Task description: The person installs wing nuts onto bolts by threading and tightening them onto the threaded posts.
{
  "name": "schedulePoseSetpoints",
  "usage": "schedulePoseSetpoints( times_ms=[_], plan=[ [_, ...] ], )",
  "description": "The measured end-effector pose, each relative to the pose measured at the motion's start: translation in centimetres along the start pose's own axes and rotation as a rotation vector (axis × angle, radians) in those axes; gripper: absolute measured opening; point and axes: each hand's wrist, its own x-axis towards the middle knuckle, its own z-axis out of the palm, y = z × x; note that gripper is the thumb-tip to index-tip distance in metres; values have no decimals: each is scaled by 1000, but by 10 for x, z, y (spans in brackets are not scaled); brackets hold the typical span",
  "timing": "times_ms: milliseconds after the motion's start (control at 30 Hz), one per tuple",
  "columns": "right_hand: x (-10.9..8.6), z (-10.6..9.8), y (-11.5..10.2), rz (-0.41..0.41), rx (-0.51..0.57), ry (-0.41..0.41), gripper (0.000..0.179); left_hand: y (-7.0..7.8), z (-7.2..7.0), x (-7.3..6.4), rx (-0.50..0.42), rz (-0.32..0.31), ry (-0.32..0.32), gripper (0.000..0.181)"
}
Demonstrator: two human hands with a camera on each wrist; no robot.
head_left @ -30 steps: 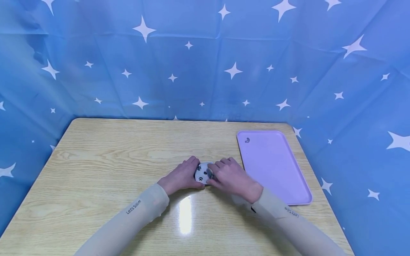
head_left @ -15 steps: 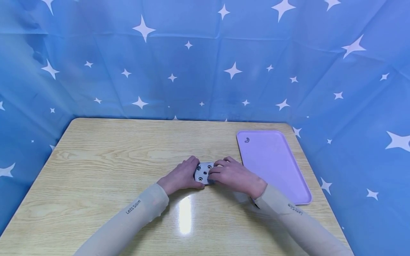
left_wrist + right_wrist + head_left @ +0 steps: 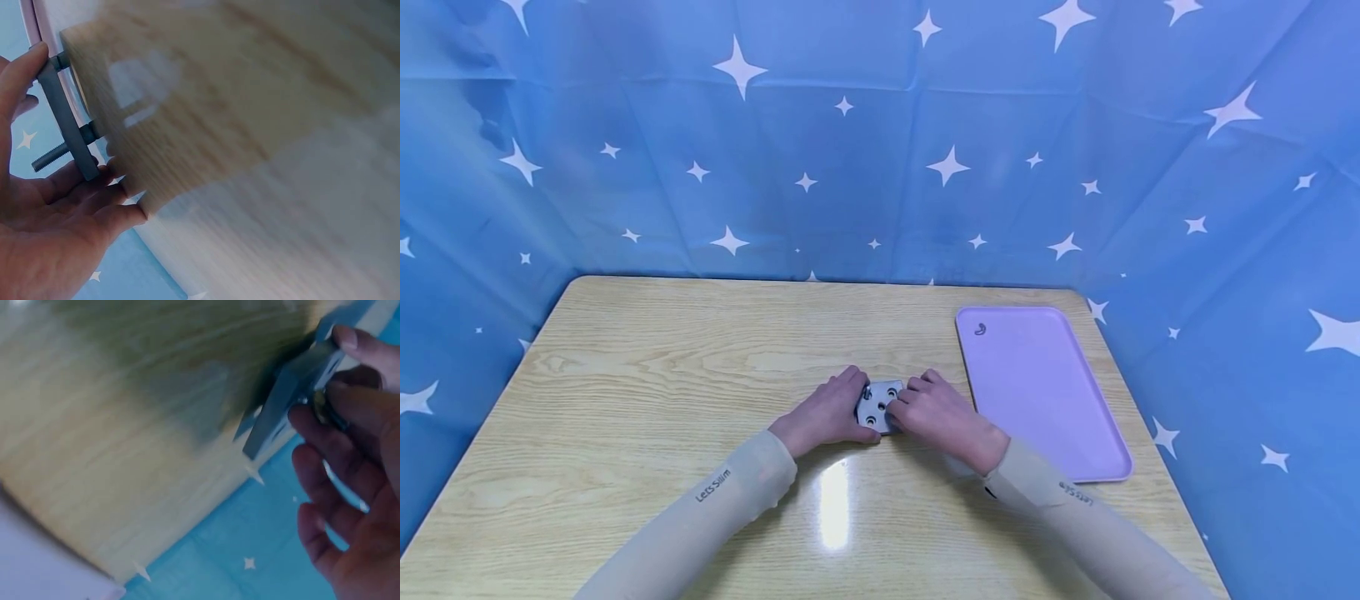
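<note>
A grey metal plate (image 3: 876, 407) with several round holes is near the middle of the table. My left hand (image 3: 829, 411) grips it by the left edge, thumb at the near side and fingers at the far side. Seen edge-on in the left wrist view, the plate (image 3: 66, 115) has short dark legs beneath it, and a threaded bolt (image 3: 50, 157) sticks up from its top. At the plate's right side, my right hand (image 3: 942, 419) pinches a small metal part (image 3: 320, 405) between thumb and index finger, close over the surface. The fingers mostly hide this part, so I cannot tell its kind.
A shallow lilac tray (image 3: 1037, 392) lies to the right on the wooden table (image 3: 685, 358). In its far left corner is a small dark hook-shaped thing (image 3: 980, 329). A blue curtain (image 3: 865, 133) with white stars hangs behind and on both sides.
The right hand's fingers have shifted and turned over the plate's right side, uncovering its far right hole. The left hand and the plate stay where they were.
</note>
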Motion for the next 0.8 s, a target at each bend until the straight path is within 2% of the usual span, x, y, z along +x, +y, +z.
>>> schedulePoseSetpoints(
  times_ms=[233,333,467,567,633,700,800],
  plan=[
    [1,5,-14,180,63,43,13,1,-1,-1,9,17,11,68],
    [0,5,-16,215,75,46,17,1,-2,-1,4,26,18,67],
    [-2,1,-13,234,113,9,24,2,-2,-2,-3,25,15,67],
    [-6,-6,-4,189,175,-43,43,2,-2,-2,-7,28,10,66],
    [-9,-10,3,112,207,-75,53,2,-3,-3,-4,32,7,65],
    [-11,-12,9,14,224,-99,53,2,-3,-3,-4,35,11,64],
    [-14,-13,15,-97,170,-125,46,2,-3,-2,-4,32,12,65]
  ],
)
